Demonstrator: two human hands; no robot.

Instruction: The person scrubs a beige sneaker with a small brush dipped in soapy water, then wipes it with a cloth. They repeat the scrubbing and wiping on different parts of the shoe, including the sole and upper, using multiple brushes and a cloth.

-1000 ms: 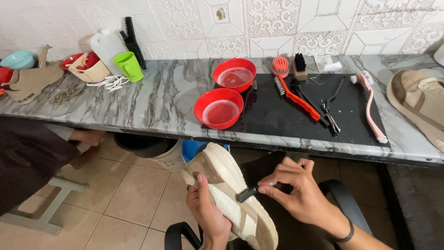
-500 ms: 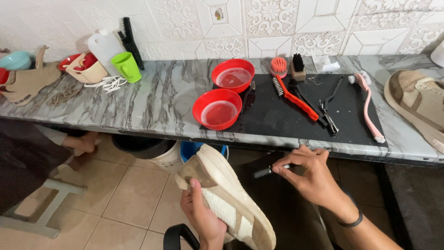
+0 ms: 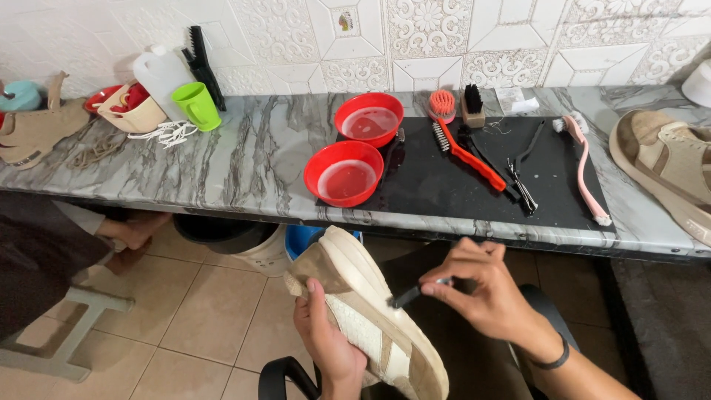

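Change since a second ago: sneaker (image 3: 366, 318) turned from a nearly sole-up tilt to a side-on lie, toe now up and to the left; small dark tool (image 3: 415, 293) lifted clear of the upper for a moment, now back down with its tip against the fabric side.
Meaning for the work: fresh panel presented to the tool; cleaning judged to be moving along the side, not finished.
Left hand (image 3: 329, 344): under and around the sneaker, fingers wrapped on the upper, thumb laid along the tan toe panel.
Right hand (image 3: 481, 292): fingers pressed together in a pinch on the tool's handle, tip aimed left at the sneaker.
Location of sneaker: held in the air over the lap, below the front edge of the counter (image 3: 244, 170), above the tiled floor.
Look of sneaker: cream sole, thick and scuffed; white mesh side; tan suede patches at toe and heel; laces not visible.
On the counter: two red bowls (image 3: 344, 178) holding water; red-handled brush (image 3: 463, 152) on a black mat (image 3: 444, 192); second sneaker (image 3: 670, 167) at the right end.
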